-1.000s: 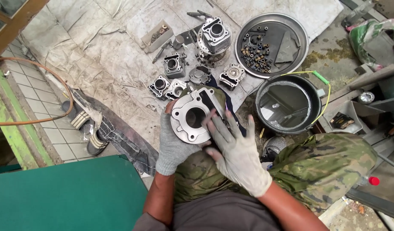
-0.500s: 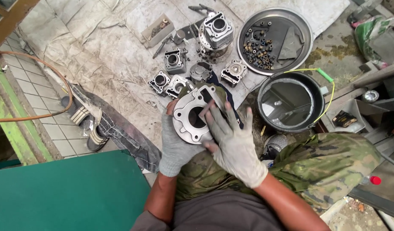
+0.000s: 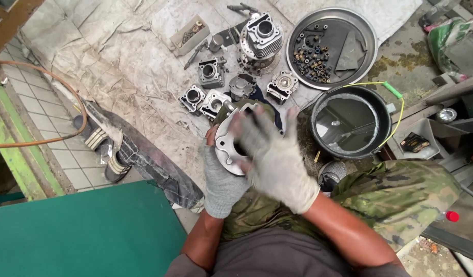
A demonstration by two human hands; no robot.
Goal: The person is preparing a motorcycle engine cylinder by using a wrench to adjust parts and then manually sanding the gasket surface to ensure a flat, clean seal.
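The left hand [image 3: 222, 179] cups a grey metal engine cylinder [image 3: 227, 146] from below, over the lap. The right hand [image 3: 275, 159] lies spread flat on its face — blurred, so contact is probably light. It looks heavy, rigid, sharp-finned — best gripped by the flange rim.

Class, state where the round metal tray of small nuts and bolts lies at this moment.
In the head view, the round metal tray lies at upper right on the cloth, right of the finned cylinder and above the black pot.

One camera on the person's head looks steeply down, close over the gloved hands and lap, the cloth [image 3: 118, 61] on the ground lying beyond.
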